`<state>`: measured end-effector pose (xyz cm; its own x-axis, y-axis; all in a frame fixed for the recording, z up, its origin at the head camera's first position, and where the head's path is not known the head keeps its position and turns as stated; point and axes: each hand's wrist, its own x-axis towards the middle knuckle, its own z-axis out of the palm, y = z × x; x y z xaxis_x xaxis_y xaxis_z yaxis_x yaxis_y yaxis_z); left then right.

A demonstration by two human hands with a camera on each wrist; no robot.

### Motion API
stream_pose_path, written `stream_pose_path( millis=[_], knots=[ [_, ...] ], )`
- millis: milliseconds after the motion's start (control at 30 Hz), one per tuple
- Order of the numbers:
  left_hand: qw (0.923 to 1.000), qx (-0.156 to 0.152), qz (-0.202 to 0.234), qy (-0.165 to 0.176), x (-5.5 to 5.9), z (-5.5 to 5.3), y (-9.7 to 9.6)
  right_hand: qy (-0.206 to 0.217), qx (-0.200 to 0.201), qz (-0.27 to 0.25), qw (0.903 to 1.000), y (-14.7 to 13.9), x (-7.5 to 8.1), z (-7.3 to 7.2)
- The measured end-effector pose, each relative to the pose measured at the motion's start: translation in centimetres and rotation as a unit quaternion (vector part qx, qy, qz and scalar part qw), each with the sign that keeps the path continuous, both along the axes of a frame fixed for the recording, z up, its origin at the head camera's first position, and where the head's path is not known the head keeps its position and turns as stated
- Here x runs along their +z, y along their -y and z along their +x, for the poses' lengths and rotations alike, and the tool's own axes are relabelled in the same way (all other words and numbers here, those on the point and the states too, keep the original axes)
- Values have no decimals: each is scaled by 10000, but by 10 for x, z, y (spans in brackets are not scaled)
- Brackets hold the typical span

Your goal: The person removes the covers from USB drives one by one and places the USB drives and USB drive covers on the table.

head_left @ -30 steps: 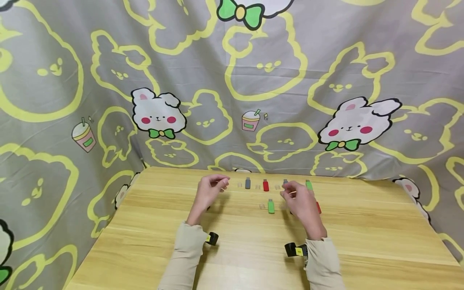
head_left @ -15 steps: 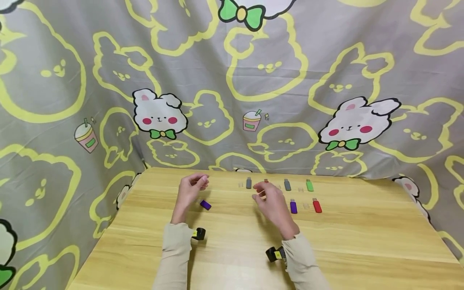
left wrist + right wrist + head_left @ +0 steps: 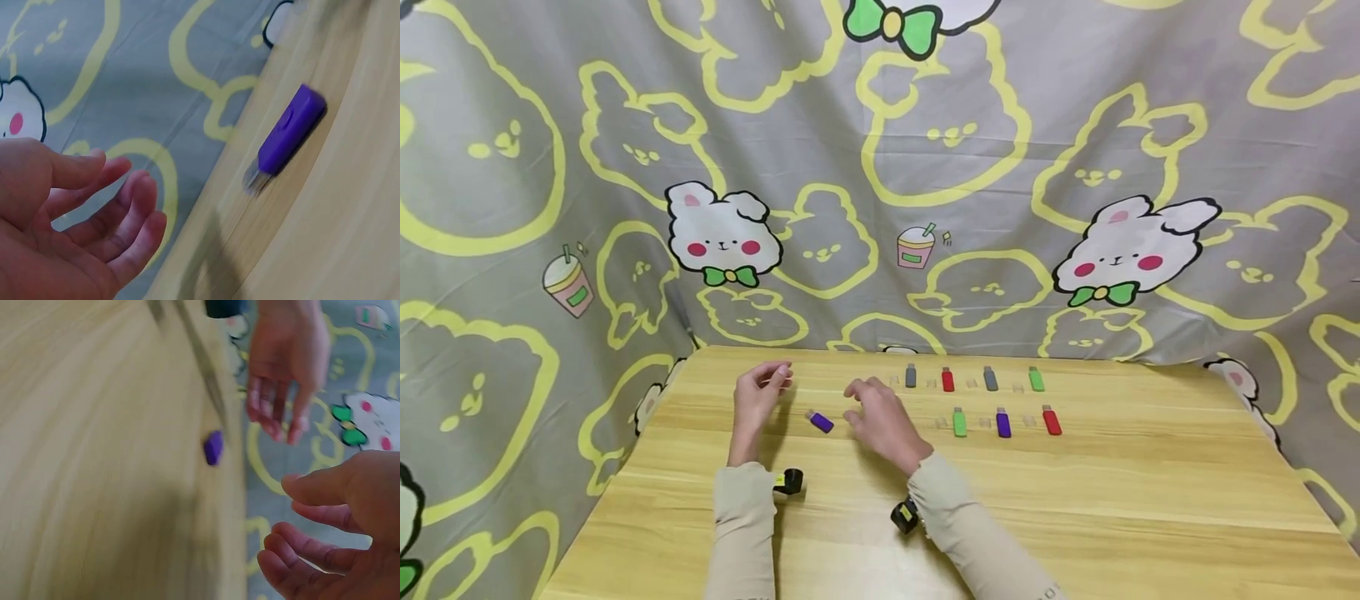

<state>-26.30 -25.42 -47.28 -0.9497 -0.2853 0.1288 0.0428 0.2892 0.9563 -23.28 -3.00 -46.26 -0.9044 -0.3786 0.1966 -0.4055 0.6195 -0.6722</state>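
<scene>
A purple USB stick [image 3: 822,422] lies slanted on the table between my two hands. In the left wrist view, a clear cap [image 3: 255,177] shows at its metal plug end. My left hand [image 3: 757,407] hovers to the left of the stick, fingers loosely bent and holding nothing. On the other side, my right hand [image 3: 882,419] is above the table, its thumb and fingers parted around nothing. The right wrist view shows both hands apart from the purple stick [image 3: 213,448].
To the right, uncapped USB sticks stand in two rows, with a grey one [image 3: 911,376], a red one [image 3: 1052,421] and a green one [image 3: 960,422] among them. Small clear caps [image 3: 942,423] lie beside them. A patterned curtain [image 3: 820,167] hangs behind the wooden table [image 3: 1120,500].
Both hands have moved left, the right hand farther, from over the rows of sticks to near the slanted purple USB stick. The sticks under the right hand are uncovered.
</scene>
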Motion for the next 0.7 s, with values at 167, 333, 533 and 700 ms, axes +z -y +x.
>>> stream_pose_path(
  millis=[167,333,533,700],
  knots=[
    [9995,263,-184,33,-2,1,16,74,117,374,9992,29,-5,-6],
    [9990,373,-116,195,-2,5,27,30,162,704,9974,49,-7,-11],
    [9992,225,22,335,-1,7,27,-29,139,1092,9939,62,-12,-13],
    [9989,110,245,382,8,12,25,48,261,1023,9944,68,-13,-13]
  ],
)
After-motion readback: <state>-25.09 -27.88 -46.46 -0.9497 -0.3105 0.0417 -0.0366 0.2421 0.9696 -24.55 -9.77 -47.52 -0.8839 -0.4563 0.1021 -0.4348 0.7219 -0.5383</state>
